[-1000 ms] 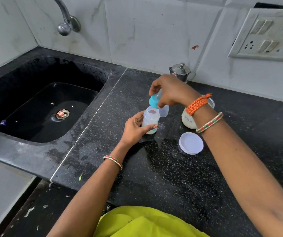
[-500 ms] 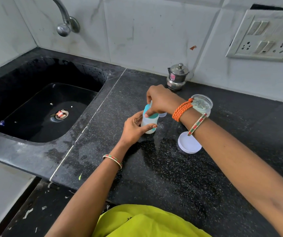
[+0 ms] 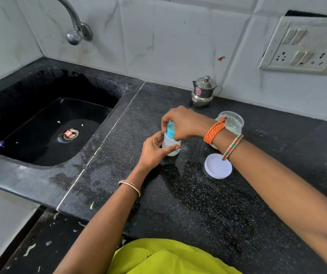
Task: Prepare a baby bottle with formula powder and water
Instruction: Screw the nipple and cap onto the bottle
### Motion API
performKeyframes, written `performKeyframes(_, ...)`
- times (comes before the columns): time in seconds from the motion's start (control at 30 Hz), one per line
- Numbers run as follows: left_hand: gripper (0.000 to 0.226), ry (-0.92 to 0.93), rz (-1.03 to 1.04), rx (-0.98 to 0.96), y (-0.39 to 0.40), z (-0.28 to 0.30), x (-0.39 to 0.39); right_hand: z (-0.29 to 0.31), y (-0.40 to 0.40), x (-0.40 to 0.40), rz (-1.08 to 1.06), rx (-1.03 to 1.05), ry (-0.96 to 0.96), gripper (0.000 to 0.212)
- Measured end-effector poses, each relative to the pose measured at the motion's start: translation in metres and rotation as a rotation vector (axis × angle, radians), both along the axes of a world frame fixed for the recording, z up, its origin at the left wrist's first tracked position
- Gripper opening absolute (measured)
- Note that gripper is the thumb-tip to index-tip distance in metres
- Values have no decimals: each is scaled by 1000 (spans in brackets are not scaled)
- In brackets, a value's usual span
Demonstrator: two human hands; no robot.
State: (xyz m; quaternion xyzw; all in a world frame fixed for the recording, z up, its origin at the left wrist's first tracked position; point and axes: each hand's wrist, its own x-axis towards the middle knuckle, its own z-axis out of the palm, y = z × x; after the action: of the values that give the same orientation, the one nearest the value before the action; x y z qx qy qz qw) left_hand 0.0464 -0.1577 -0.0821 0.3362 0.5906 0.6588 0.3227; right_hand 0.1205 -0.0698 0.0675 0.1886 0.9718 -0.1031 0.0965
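A small translucent baby bottle [image 3: 171, 147] with white liquid stands upright on the black counter [image 3: 188, 194]. My left hand [image 3: 154, 151] grips its body from the left. My right hand [image 3: 184, 122] comes from above, its fingers curled round the teal cap [image 3: 171, 131] that sits on the bottle's neck. An open clear jar of formula [image 3: 231, 120] stands behind my right wrist, partly hidden. Its white lid [image 3: 218, 166] lies flat on the counter to the right of the bottle.
A small steel pot with a lid [image 3: 203, 93] stands at the back by the tiled wall. A black sink [image 3: 45, 123] lies to the left under a tap [image 3: 75, 30]. A wall socket panel [image 3: 305, 44] is at the upper right.
My right hand has brought the teal cap down from above the open bottle onto its neck. My left hand has kept its hold on the bottle.
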Motion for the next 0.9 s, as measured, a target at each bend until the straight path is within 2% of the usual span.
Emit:
performKeyframes(0.07,51,15,-5,-5,-1,1,0,-4,-2,0,-116,-2,126,25)
performKeyframes(0.13,49,38,-22,-8,-1,2,1,-8,-2,-2,-213,28,206,35)
performKeyframes(0.23,47,78,-18,-12,-1,3,3,-11,2,-7,-224,130,91,51)
performKeyframes(0.33,48,79,-13,-9,-2,2,3,-10,7,-6,-128,-33,-57,48)
performKeyframes(0.5,50,121,-6,-27,-1,5,5,-3,3,-4,-308,-121,95,37)
performKeyframes(0.67,39,220,65,-34,-3,8,11,-17,-9,-2,-384,59,218,38)
performKeyframes(0.77,40,198,42,-42,-3,11,10,-30,-12,5,-386,180,301,43)
performKeyframes(0.83,43,103,-8,-37,-4,12,4,-40,-6,12,-369,123,372,47)
performKeyframes(0.9,44,28,-84,-53,-6,13,-7,-50,5,23,-312,-116,416,47)
